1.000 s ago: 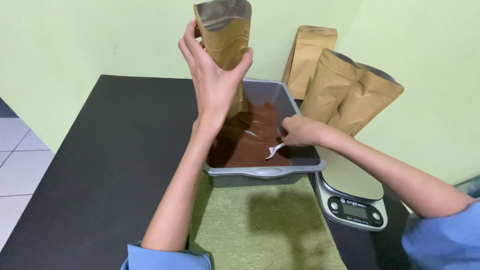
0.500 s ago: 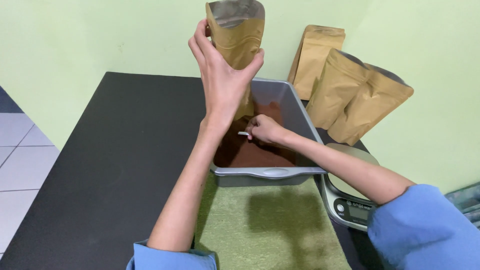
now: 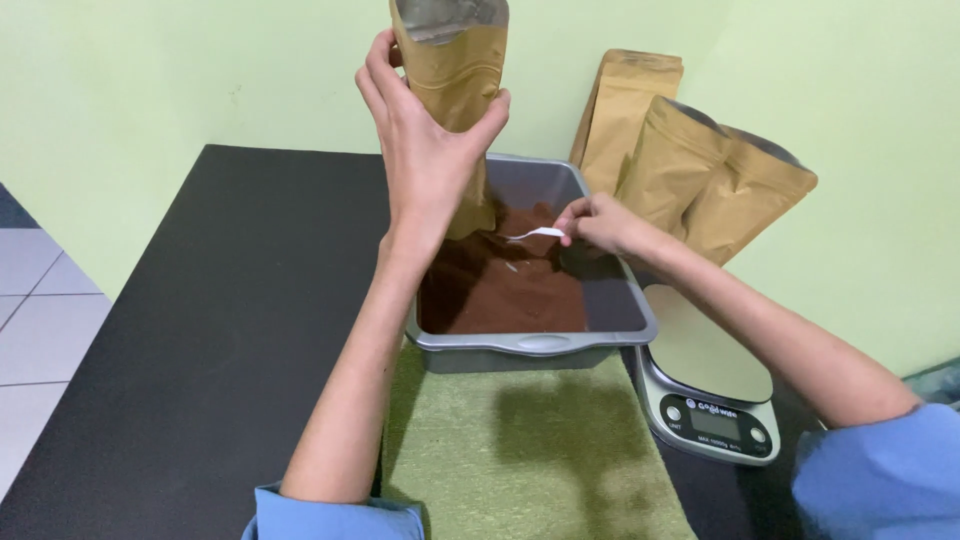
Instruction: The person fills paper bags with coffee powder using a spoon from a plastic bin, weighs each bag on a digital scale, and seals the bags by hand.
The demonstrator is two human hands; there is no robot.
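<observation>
Left hand [image 3: 425,165] wrapped around light, crumple-prone kraft pouch [image 3: 450,75] mid-body above grey tray's [image 3: 530,345] far edge; right hand [image 3: 600,222] pinching small white spoon [image 3: 535,235].

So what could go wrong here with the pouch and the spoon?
The left hand holds the open pouch high above the tray, so brown powder from the small white spoon in the right hand may spill. Spilled powder could land on the green mat or scale.
</observation>
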